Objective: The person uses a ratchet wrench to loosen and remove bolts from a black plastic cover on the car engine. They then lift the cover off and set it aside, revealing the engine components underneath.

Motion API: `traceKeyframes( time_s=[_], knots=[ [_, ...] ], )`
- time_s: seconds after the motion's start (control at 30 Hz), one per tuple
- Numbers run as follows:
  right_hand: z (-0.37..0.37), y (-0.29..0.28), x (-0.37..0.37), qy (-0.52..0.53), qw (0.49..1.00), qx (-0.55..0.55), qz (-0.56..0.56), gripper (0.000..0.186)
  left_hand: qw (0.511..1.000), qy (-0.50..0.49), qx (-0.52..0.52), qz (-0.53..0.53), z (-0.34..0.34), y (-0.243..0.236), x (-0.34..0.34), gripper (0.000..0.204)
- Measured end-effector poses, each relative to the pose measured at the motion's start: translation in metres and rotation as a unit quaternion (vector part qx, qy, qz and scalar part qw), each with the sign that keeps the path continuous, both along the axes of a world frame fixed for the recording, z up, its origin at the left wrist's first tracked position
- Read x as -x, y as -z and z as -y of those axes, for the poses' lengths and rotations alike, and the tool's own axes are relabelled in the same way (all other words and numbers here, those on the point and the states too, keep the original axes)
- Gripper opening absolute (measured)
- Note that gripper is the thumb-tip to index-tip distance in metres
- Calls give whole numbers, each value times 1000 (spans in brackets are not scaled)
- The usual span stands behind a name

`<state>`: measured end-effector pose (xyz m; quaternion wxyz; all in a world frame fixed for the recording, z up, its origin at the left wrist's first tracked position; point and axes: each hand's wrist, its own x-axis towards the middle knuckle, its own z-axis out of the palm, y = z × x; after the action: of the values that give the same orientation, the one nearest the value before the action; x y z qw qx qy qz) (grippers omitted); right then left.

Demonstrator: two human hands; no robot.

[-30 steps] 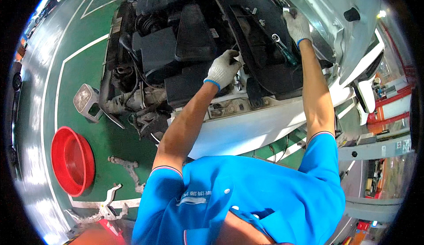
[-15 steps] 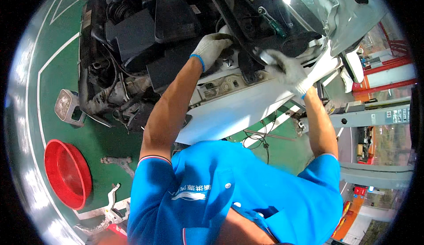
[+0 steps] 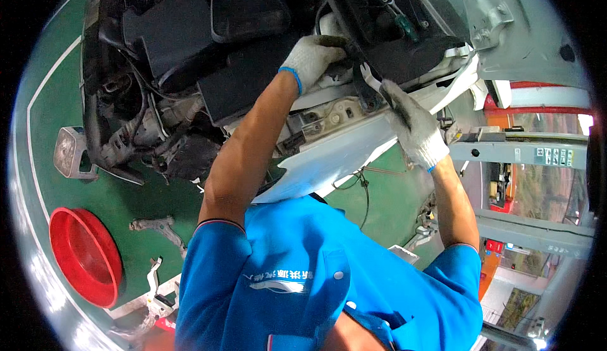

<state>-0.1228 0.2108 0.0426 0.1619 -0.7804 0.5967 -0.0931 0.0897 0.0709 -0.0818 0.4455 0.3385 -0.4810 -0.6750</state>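
Observation:
My left hand (image 3: 310, 63), in a white glove, has its fingers curled at the edge of the black trim strip (image 3: 336, 6); what is in them is hidden. My right hand (image 3: 414, 126), gloved, grips a silver fork-tipped pry tool (image 3: 370, 76), its prongs at that strip near the fender edge. A ratchet with a green handle (image 3: 401, 22) lies in the dark area above. Below the hands is a metal edge with bolts (image 3: 335, 117).
The black engine covers (image 3: 171, 47) fill the upper left; the raised hood (image 3: 518, 28) is at upper right. On the floor are a red basin (image 3: 85, 256), a stool (image 3: 73, 152) and metal suspension arms (image 3: 161, 227). A grey lift post (image 3: 537, 153) stands right.
My right hand has come down and leftward from the upper right, bringing the pry tool beside the trim strip near my left hand, which has shifted only slightly.

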Motion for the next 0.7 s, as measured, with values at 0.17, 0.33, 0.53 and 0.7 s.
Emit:
traceKeyframes(
  time_s=[0.17, 0.33, 0.53, 0.7],
  knots=[
    [14, 3, -19, 57, 997, -40, 21, 65, 1000, 28, 3, -6, 3, 2, -3, 26],
    [10, -13, -27, 64, 995, -76, -14, 69, 998, 49, -8, -27, 9, 10, -3, 28],
    [-2, -26, -29, 71, 996, -36, -39, 65, 998, 53, -22, -40, 7, 2, -6, 29],
    [-17, -30, -22, 128, 987, -97, 3, 56, 996, 57, 11, 60, 11, 6, -4, 30]
  ],
)
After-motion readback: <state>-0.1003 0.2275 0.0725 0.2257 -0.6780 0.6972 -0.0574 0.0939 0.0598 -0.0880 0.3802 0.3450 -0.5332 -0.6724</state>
